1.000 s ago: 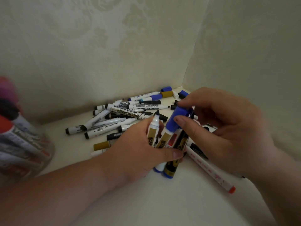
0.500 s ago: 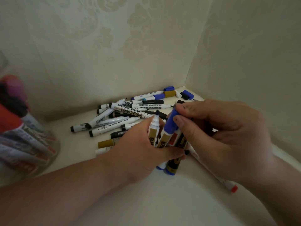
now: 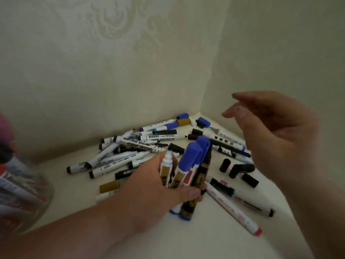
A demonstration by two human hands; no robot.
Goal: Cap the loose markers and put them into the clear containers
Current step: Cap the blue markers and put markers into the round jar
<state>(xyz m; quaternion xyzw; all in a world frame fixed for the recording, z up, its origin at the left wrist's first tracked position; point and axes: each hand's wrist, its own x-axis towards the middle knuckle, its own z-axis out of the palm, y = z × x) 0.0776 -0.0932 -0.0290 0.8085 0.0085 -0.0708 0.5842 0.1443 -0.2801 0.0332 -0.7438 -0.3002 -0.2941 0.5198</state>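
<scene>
Left hand [image 3: 149, 186] grips markers [image 3: 188, 165], right hand [image 3: 276, 139] apart

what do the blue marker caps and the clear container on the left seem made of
The blue marker caps, on the gold-labelled markers that the left hand grips, look like moulded plastic, satin: even colour, soft dull highlights. The clear round container at the left edge shows marker labels through its wall; plastic or glass, the blur leaves it open.

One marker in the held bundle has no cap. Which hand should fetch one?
Right. The right hand is open and empty, hovering by the loose black caps. The left hand grips the marker bundle, so it probably cannot pick anything else up.
</scene>
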